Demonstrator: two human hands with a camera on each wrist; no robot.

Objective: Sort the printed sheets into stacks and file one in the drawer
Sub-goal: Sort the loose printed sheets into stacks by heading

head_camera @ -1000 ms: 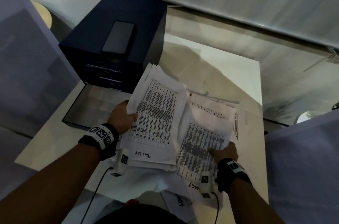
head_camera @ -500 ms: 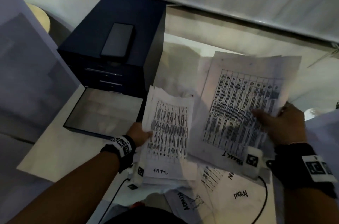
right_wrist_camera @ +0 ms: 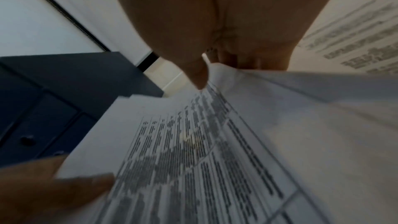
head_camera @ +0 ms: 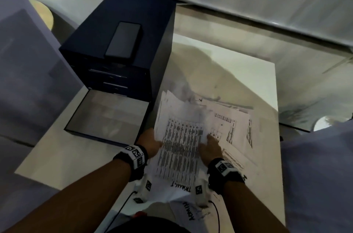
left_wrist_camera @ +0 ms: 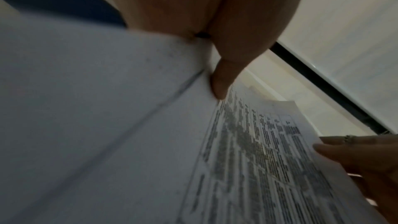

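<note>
My left hand (head_camera: 152, 144) grips the left edge of a stack of printed sheets (head_camera: 179, 148), held tilted above the white table (head_camera: 248, 72). In the left wrist view its thumb (left_wrist_camera: 220, 83) lies on the top sheet (left_wrist_camera: 258, 159). My right hand (head_camera: 210, 147) pinches the right edge of the same stack, thumb (right_wrist_camera: 198, 76) on the printed table (right_wrist_camera: 193, 151), fingers hidden beneath. More printed sheets (head_camera: 235, 124) lie spread on the table to the right. The bottom drawer (head_camera: 107, 116) of the dark blue cabinet (head_camera: 133, 9) stands pulled out, left of the stack.
A dark phone (head_camera: 124, 40) lies on top of the cabinet. Sheets with handwritten labels (head_camera: 193, 211) lie at the table's near edge under my wrists. A round wooden stool (head_camera: 43, 13) stands far left. Grey partitions flank both sides.
My right hand picked a sheet off the table pile, raised it up to the right, then brought it down onto the stack in my left hand. The left hand stayed near the drawer.
</note>
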